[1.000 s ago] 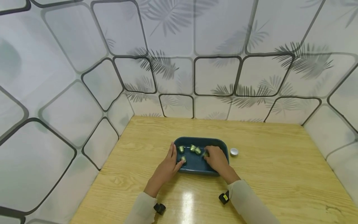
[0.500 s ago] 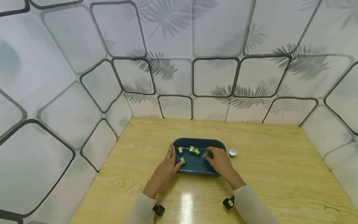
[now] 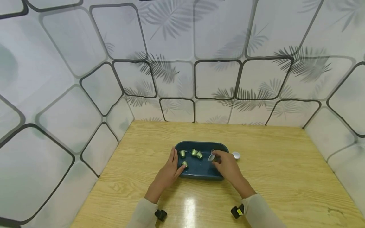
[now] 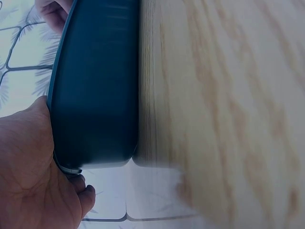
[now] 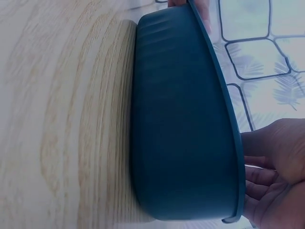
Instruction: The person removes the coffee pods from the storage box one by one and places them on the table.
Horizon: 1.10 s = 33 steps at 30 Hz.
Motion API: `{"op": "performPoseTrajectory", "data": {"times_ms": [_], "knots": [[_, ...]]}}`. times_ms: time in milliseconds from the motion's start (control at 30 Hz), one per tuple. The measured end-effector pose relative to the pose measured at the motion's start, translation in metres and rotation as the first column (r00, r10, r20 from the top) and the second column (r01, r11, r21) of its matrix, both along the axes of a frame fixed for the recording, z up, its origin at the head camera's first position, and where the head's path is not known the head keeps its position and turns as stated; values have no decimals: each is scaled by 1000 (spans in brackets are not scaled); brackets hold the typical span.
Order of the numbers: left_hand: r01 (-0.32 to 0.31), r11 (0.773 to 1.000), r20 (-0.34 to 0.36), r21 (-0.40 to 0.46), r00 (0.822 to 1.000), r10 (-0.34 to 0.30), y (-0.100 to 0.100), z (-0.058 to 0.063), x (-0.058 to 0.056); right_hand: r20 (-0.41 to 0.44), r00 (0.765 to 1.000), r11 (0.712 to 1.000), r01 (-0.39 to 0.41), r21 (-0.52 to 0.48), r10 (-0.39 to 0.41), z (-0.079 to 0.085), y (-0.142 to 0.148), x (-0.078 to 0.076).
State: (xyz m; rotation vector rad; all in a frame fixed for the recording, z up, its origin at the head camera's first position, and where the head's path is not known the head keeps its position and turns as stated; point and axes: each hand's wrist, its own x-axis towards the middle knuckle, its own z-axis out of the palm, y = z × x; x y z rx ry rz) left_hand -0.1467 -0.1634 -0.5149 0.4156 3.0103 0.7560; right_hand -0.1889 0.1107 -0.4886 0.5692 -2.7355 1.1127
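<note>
A dark blue rectangular tray (image 3: 199,169) rests on the table. My left hand (image 3: 165,174) grips its left end, fingers along the outside and thumb over the near rim. Inside lie several green-gold coffee capsules (image 3: 182,154), two of them touching near the middle. One capsule (image 3: 184,164) lies by my left thumb. At the tray's right part my right hand (image 3: 228,164) pinches a coffee capsule (image 3: 211,157), its silver lid facing left. A thin rim shows just behind that capsule, mostly hidden by the fingers. Both wrist views show mainly the tray's outer wall (image 4: 95,95).
Just beyond the tray's right end, a small round silver-white thing (image 3: 236,155) sits on the wooden table (image 3: 273,177). Patterned panels (image 3: 216,79) rise behind the table and at both sides.
My right hand has turned and shifted slightly right relative to the tray, so the pinched capsule's silver lid now shows. My left hand keeps its place on the tray.
</note>
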Motion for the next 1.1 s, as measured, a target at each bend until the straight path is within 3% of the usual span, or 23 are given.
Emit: {"op": "performPoseTrajectory", "data": {"times_ms": [433, 700, 1100], "knots": [[0, 1000, -1, 2, 1000, 0, -1, 0, 0, -24, 999, 999, 33, -16, -33, 2, 14, 10], [2, 1000, 7, 11, 1000, -2, -1, -1, 0, -71, 996, 996, 45, -73, -50, 2, 21, 16], [8, 1000, -8, 22, 1000, -7, -2, -3, 0, -70, 995, 987, 59, -152, -70, 3, 30, 22]]}}
